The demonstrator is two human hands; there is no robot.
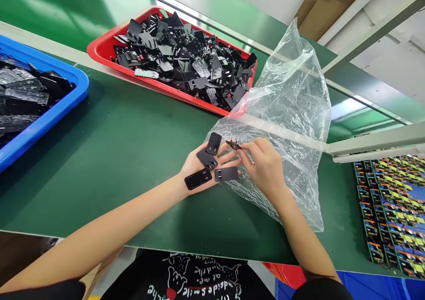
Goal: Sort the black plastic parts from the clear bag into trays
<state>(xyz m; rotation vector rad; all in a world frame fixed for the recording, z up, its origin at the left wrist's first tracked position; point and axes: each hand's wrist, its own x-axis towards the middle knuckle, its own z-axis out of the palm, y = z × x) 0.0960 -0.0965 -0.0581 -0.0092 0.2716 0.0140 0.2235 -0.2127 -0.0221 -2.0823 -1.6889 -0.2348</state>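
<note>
My left hand (195,163) lies palm up on the green table, fingers stretched out, with several flat black plastic parts (210,165) resting on the palm and fingers. My right hand (264,165) is beside it, its thumb and fingers pinched on a small dark part (233,144) just above the left fingertips. Both hands sit at the edge of a crumpled clear plastic bag (292,114).
A red tray (99,52) heaped with black plastic parts stands at the back. A blue bin (43,118) with black and clear parts is at the left. Stacked circuit boards (392,207) lie at the right, under a white frame rail (375,145).
</note>
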